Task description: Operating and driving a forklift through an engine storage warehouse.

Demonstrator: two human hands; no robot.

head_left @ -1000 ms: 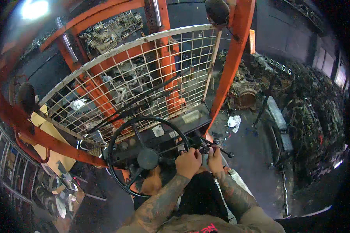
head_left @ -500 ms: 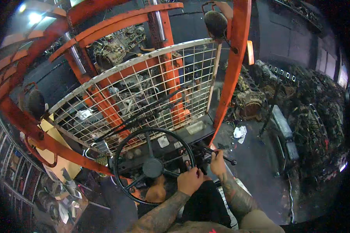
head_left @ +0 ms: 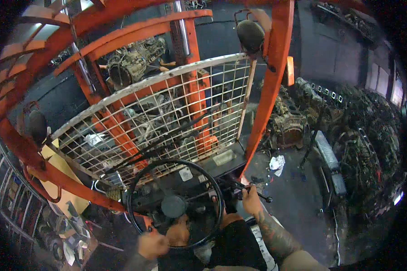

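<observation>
Hand (R) [head_left: 252,203] clasped round blk lever [head_left: 268,198]; L hand [head_left: 153,244] blurred nr steering wheel [head_left: 173,206], can't tell grip.

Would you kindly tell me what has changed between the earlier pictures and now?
The left hand has moved leftward, from the right side of the steering wheel to its lower left; it is too blurred to tell whether it grips there. The right hand stays at the control levers, and the crumpled white sheet still lies on the floor.
</observation>
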